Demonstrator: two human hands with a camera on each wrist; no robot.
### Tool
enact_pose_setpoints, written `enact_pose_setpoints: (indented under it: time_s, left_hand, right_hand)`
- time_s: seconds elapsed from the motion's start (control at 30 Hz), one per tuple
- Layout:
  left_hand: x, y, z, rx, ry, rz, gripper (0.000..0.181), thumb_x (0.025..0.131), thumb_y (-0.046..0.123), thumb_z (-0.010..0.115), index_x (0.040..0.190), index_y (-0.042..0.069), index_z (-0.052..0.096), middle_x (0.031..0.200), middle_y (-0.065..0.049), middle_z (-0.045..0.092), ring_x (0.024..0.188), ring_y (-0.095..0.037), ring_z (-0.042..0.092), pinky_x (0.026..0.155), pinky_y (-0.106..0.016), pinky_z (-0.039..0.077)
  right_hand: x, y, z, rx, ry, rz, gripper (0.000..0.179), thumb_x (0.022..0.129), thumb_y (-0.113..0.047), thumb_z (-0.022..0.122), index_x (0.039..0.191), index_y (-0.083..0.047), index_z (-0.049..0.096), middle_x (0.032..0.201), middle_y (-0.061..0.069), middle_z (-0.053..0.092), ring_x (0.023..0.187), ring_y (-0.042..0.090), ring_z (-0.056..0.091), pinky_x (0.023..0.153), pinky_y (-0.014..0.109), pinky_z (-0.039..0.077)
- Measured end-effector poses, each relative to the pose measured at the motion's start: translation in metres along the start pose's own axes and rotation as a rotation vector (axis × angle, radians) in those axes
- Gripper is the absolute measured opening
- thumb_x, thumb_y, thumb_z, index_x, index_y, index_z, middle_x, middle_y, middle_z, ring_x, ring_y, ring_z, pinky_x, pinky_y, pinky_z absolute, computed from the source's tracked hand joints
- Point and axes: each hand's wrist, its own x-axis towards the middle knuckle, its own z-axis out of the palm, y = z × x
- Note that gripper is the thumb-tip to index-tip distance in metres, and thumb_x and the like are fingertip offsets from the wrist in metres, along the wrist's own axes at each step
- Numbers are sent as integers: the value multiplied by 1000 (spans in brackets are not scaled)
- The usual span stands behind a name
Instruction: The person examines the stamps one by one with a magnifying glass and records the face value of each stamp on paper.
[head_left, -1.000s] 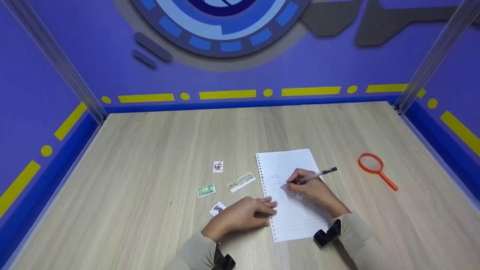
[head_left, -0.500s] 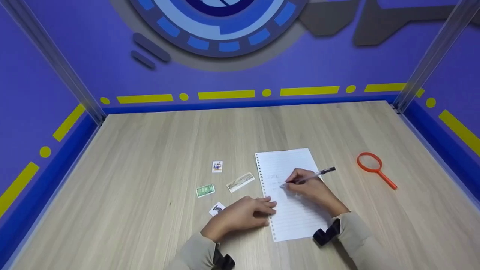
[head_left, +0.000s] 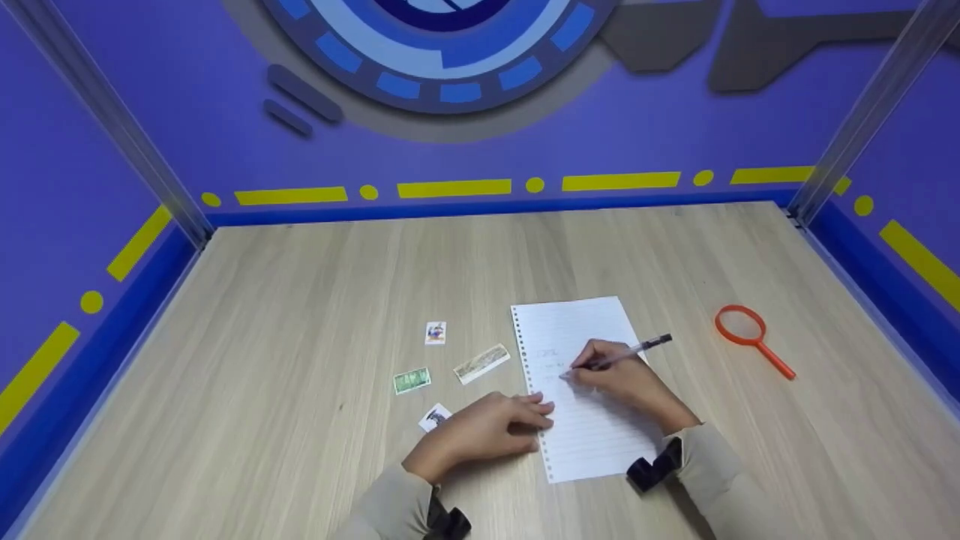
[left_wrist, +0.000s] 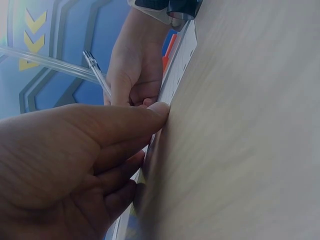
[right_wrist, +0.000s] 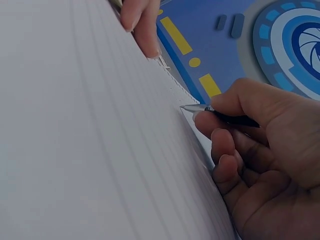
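Note:
My right hand [head_left: 619, 375] pinches a clear pen with a dark cap end [head_left: 657, 340], its tip on a sheet of lined paper [head_left: 592, 442]. In the right wrist view the pen's metal tip [right_wrist: 192, 107] touches the page. Some faint handwriting [head_left: 549, 352] shows on the upper left of the sheet. My left hand [head_left: 491, 427] rests with its fingertips on the paper's punched left edge, fingers relaxed. Close to the left wrist lies a small stamp with a dark picture [head_left: 435, 417], partly covered by the hand.
Left of the paper lie a green stamp [head_left: 412, 381], a long beige stamp [head_left: 481, 364] and a small colourful stamp [head_left: 436, 333]. An orange magnifying glass [head_left: 757, 341] lies right of the sheet. Blue panels [head_left: 480, 150] close the table's [head_left: 300, 300] back and sides.
My right hand and the pen tip shift very slightly over the page as the writing goes on. The left hand, paper, stamps and magnifying glass stay where they were.

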Motion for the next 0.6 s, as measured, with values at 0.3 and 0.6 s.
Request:
enact_pose_setpoints:
  time_s: [0.3, 0.6]
  left_hand:
    - [1, -1, 0, -8, -7, -6, 33, 88, 16, 67, 121, 12, 68, 134, 4, 58, 135, -10, 45, 112, -24, 35]
    - [0, 1, 0, -25, -8, -18, 33, 89, 16, 66, 121, 11, 68, 134, 4, 59, 135, -10, 44, 113, -23, 34]
  right_hand:
    - [1, 0, -1, 9, 38, 25, 9, 82, -8, 70, 88, -3, 65, 80, 2, 62, 64, 8, 52, 55, 17, 42]
    - [0, 1, 0, 1, 30, 17, 9, 81, -7, 70, 88, -4, 65, 83, 4, 63, 67, 9, 52, 57, 17, 41]
